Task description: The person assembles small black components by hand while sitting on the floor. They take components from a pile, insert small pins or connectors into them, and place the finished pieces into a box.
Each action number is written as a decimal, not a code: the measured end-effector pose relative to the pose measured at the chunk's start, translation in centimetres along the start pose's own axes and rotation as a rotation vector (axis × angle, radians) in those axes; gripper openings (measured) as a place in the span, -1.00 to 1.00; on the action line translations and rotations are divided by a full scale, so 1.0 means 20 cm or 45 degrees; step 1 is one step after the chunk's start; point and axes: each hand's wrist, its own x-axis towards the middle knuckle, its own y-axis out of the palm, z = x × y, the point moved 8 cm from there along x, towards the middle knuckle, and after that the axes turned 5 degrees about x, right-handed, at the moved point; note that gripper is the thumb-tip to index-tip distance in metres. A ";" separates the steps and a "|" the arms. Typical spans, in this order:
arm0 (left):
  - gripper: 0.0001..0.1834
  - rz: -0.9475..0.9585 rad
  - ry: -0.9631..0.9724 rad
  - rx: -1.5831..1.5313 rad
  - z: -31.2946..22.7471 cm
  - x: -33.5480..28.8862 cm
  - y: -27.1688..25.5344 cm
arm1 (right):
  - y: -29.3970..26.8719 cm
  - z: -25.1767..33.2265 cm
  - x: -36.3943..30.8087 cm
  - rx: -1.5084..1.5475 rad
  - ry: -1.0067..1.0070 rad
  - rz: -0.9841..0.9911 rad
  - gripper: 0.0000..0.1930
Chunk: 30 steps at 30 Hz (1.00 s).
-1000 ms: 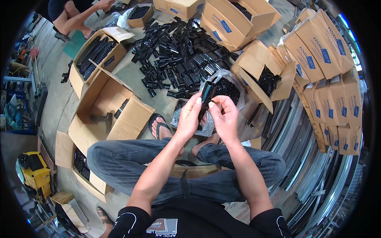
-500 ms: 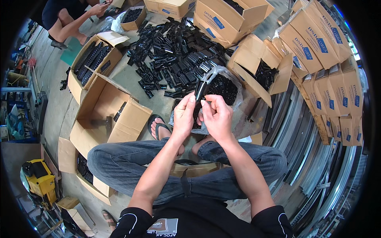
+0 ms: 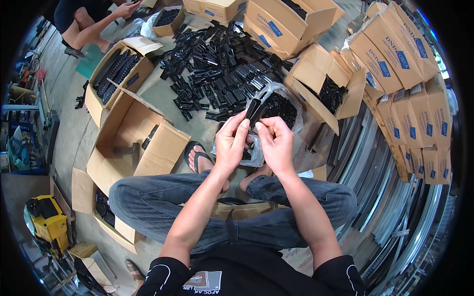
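A glossy black channel-shaped part (image 3: 254,108) stands tilted up between my hands, over an open clear plastic bag (image 3: 299,112) of small black pieces. My left hand (image 3: 231,144) is closed around its left side, thumb pressed along it. My right hand (image 3: 276,144) is closed in a pinch against its right edge; whatever lies between those fingertips is too small or hidden to name. Beyond the bag, a big heap of similar black parts (image 3: 217,69) covers the floor.
Open cartons stand left (image 3: 129,121), upper left (image 3: 140,74) and right (image 3: 308,66), several holding black parts. Stacked cartons (image 3: 390,54) and long metal profiles (image 3: 365,167) lie along the right. Another person's arm (image 3: 106,22) shows at the upper left.
The black part has turned, so its open channel end shows more. My left hand has shifted slightly up along it, and my right hand still pinches at its right edge.
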 end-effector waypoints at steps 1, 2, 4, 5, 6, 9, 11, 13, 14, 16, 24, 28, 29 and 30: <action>-0.66 -0.029 -0.006 -0.016 0.00 -0.01 0.00 | 0.00 0.01 0.00 -0.022 -0.039 -0.016 -0.94; -0.66 -0.031 -0.004 -0.018 0.00 -0.01 -0.01 | 0.00 0.02 -0.01 -0.044 -0.078 -0.032 -0.93; -0.65 -0.003 0.019 0.060 -0.02 -0.02 -0.01 | 0.01 0.03 -0.02 -0.049 -0.115 -0.044 -0.93; -0.65 -0.003 0.020 0.058 -0.02 -0.02 0.00 | 0.01 0.05 -0.03 -0.053 -0.150 -0.059 -0.93; -0.66 -0.025 0.029 0.024 -0.04 -0.02 0.00 | 0.01 0.05 -0.03 -0.053 -0.150 -0.057 -0.93; -0.66 -0.029 0.048 -0.014 -0.05 -0.02 0.00 | 0.01 0.07 -0.04 -0.073 -0.121 -0.063 -0.94; -0.66 -0.009 0.056 -0.018 -0.04 -0.01 0.01 | 0.01 0.07 -0.04 -0.035 -0.158 -0.095 -0.93; -0.67 -0.023 0.051 -0.011 -0.04 -0.01 0.00 | 0.01 0.07 -0.03 -0.036 -0.167 -0.079 -0.91; -0.67 -0.018 0.047 -0.010 -0.04 -0.01 0.00 | 0.01 0.08 -0.03 -0.037 -0.178 -0.060 -0.90; -0.66 0.042 -0.066 -0.043 -0.01 -0.01 0.00 | 0.00 0.04 0.00 0.007 -0.083 -0.014 -0.87; -0.58 0.169 -0.185 -0.168 0.02 -0.02 0.06 | 0.00 -0.09 0.09 0.382 0.151 0.217 -0.78; -0.60 0.251 -0.219 -0.223 0.06 0.00 0.09 | 0.00 -0.06 0.07 0.406 0.279 0.215 -0.83; -0.61 0.274 -0.235 -0.220 0.07 0.00 0.09 | 0.00 -0.06 0.07 0.407 0.280 0.212 -0.83; -0.63 0.300 -0.248 -0.217 0.07 0.00 0.10 | 0.00 -0.08 0.06 0.426 0.307 0.217 -0.83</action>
